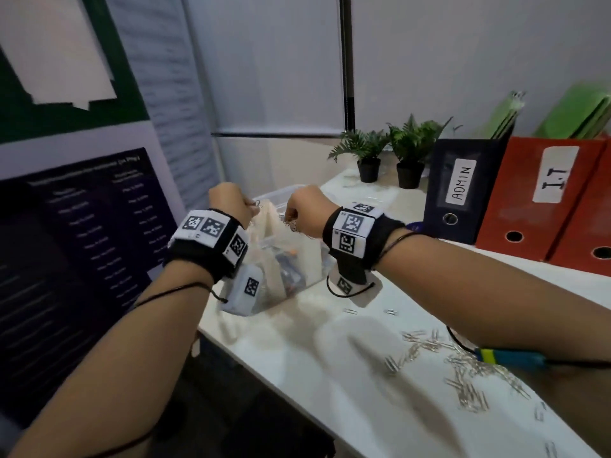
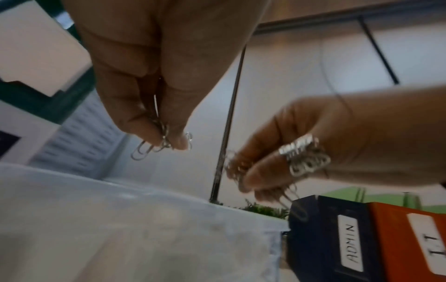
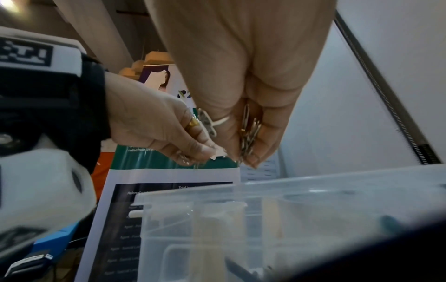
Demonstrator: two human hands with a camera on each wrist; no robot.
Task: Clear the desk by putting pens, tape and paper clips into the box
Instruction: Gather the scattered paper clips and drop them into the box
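Paper clips: light, stiff wire, slippery, tangle-prone; best pinched in small bunches. Left hand and right hand each pinch a cluster above the clear plastic box; many lie scattered on the desk.

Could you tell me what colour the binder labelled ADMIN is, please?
Dark navy, almost black, with a white label: the ADMIN binder shows best in the head view.
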